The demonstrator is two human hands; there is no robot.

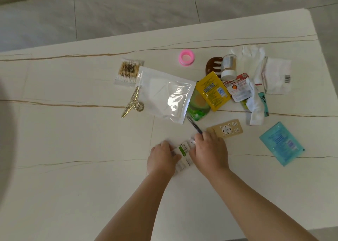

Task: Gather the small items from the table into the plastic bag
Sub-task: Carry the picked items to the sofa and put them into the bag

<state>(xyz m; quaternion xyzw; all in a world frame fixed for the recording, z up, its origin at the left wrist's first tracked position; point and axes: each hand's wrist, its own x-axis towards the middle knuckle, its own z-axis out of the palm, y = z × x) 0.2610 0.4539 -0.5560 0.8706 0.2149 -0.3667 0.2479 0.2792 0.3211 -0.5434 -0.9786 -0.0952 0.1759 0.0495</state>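
Note:
A clear plastic bag (pixel 165 92) lies flat on the white table (pixel 73 131). Nearer me, my left hand (pixel 163 158) and my right hand (pixel 210 151) both grip a small white packet with a green label (pixel 183 152). A dark pen (pixel 194 125) runs from under the bag to my right hand's fingers; whether they hold it I cannot tell. Around the bag lie a cotton swab pack (pixel 128 71), a gold hair clip (pixel 132 103), a yellow sachet (pixel 212 91), a green packet (pixel 198 105) and a tan card (pixel 226 128).
Further right are a pink round item (pixel 186 57), a brown comb (pixel 213 65), a small jar (pixel 228 67), a red-and-white packet (pixel 239 89), white cloth items (pixel 256 102), a white pouch (pixel 278 76) and a blue sachet (pixel 281 143). Floor lies beyond the table's far edge.

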